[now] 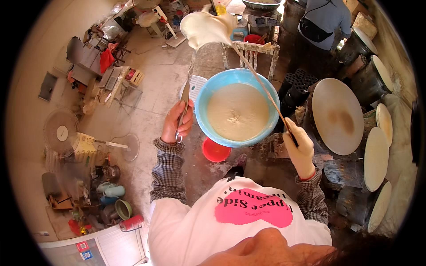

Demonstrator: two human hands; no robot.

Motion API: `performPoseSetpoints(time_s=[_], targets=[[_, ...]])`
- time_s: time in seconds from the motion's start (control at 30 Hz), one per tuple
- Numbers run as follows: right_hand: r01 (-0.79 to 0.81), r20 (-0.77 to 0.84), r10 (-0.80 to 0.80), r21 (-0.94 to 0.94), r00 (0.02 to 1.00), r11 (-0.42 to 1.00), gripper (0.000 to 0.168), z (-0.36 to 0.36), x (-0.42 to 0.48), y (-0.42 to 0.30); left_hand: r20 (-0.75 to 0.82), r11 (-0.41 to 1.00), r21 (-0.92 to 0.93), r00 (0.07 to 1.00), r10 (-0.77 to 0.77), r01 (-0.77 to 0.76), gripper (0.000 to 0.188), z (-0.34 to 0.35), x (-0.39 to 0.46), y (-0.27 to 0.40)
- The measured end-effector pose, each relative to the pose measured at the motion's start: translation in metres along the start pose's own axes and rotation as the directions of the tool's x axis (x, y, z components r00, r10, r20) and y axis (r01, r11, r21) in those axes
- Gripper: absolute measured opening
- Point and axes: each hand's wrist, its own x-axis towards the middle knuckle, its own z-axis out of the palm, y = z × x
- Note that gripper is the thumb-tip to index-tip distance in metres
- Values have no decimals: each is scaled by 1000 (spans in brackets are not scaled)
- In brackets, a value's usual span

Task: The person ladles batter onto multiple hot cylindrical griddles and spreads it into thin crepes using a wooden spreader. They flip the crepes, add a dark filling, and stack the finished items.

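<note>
My left hand (178,121) is bare and grips the handle of a long metal utensil (187,88) with a hanging loop at its end. My right hand (299,146), in a cream glove, holds a long thin wooden stick (258,78). A stretchy pale mass of dough (208,30) clings to the far ends of both tools, hiding their tips. Between my hands is a round blue basin (201,116), wide and deep, with thick beige batter or dough (239,106) inside. The dough on the tools is beyond the basin's far rim.
A red basin (216,151) sits low beside the blue one. To the right stand a round griddle (337,116) with brown patches, several drum stoves with pale round tops (376,159), and honeycomb briquettes (296,83). A person (326,23) works beyond. A fan (61,133) stands left.
</note>
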Motion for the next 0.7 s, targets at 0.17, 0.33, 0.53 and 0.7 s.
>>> performPoseSetpoints(time_s=[0.17,0.33,0.53,0.7], targets=[[-58,63,61,-50,996,997,36,52,-10,23,208,758,-552,938,-278,347,32,-11,20,1],[-179,288,295,-370,911,912,36,5,-72,70,221,458,-734,814,-537,501,28,-73,34,-58],[-241,24,261,-308,965,920,40,-8,-123,69,362,382,-670,729,-581,637,30,-10,29,-87],[-274,-77,274,-514,959,813,46,-86,-197,74,461,306,-598,629,-625,741,32,74,47,-80]])
